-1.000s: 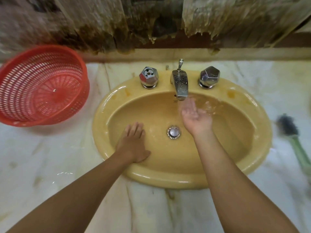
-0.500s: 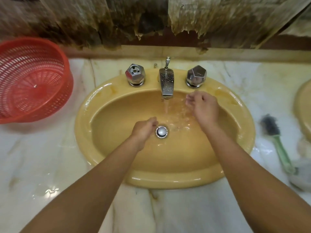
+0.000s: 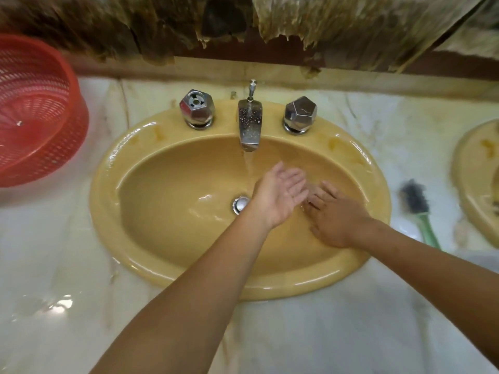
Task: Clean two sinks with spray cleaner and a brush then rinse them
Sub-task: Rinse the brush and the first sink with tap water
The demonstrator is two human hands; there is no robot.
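Head view: wet marble counter [image 3: 337, 333], peeling wall [image 3: 162, 28]

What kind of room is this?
Probably a shared washroom: a yellow sink with running tap, a second sink beside it, both set in one marble counter.

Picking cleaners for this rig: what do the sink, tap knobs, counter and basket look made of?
Sink: likely glazed ceramic, mustard yellow, glossy highlights on the rim.
Tap knobs: faceted chrome-look metal or plated plastic; mirror reflections, can't tell which.
Counter: polished marble or a lookalike, pale with veining, wet sheen.
Basket: red moulded plastic, perforated mesh walls.
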